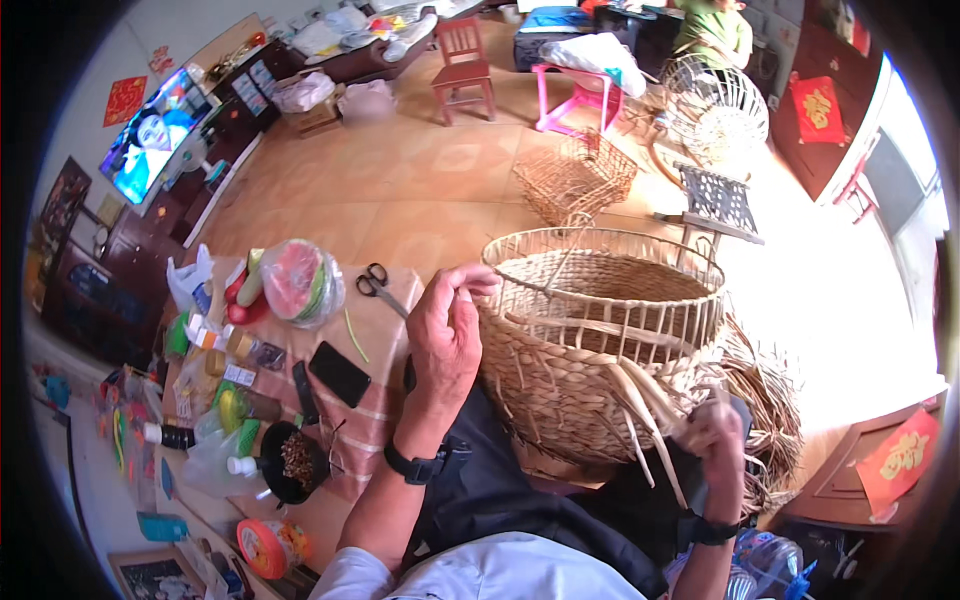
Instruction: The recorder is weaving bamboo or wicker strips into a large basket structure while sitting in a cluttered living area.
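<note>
While the left hand (447,325) bends its fingers close together at the basket (545,375), just right of them, the right hand (712,430) curls its own, blurred; whether they pinch anything cannot be told. Strips (628,388) left of these hang across the basket; straw (768,400) lies right. Scissors (372,282) and phone (340,374) lie left of the left fingers.

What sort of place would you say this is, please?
It looks most like a home's living room, with space given over to weaving: there is a lit television, a red wooden chair and a partly woven basket.
</note>
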The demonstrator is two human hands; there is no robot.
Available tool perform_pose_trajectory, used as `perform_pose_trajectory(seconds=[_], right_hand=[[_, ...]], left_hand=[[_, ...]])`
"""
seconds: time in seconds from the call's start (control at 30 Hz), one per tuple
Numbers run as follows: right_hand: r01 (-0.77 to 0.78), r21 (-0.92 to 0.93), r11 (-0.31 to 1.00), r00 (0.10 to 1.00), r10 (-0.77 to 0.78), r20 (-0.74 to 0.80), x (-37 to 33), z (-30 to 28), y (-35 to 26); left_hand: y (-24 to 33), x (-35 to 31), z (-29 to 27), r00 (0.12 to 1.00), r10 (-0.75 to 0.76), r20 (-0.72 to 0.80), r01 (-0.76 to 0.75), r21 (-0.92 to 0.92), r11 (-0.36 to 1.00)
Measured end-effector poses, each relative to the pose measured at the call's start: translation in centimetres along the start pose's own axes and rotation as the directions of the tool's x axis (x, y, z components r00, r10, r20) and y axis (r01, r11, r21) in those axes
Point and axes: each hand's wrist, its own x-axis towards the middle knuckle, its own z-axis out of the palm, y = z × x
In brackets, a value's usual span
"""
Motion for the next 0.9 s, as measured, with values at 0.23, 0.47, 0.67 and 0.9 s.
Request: perform_pose_trajectory(seconds=[0.23, 0.47, 0.67, 0.9], right_hand=[[0.158, -0.152, 0.976, 0.987, -0.152, 0.049, -1.6, -0.4, -1.2], [0.336, 0.661, 0.672, 0.938, -0.300, -0.172, -0.2, -6.6, 1.5], [0.478, 0.428, 0.767, 0.846, -0.272, -0.458, -3.2, -6.8, -2.3], [0.011, -0.585, 0.811, 0.996, 0.041, 0.076, -5.4, 2.9, -1.5]], left_hand=[[1.9, -3.0, 6.1, 0.860, 0.161, 0.485, -0.229, 0.084, 0.970], [-0.6, -4.6, 8.5, 0.755, 0.052, 0.653, -0.171, 0.120, 0.978], [-0.9, -3.6, 8.8, 0.732, 0.002, 0.682, -0.078, 0.081, 0.994], [0.2, -3.1, 8.3, 0.653, -0.082, 0.753, -0.039, 0.142, 0.989]])
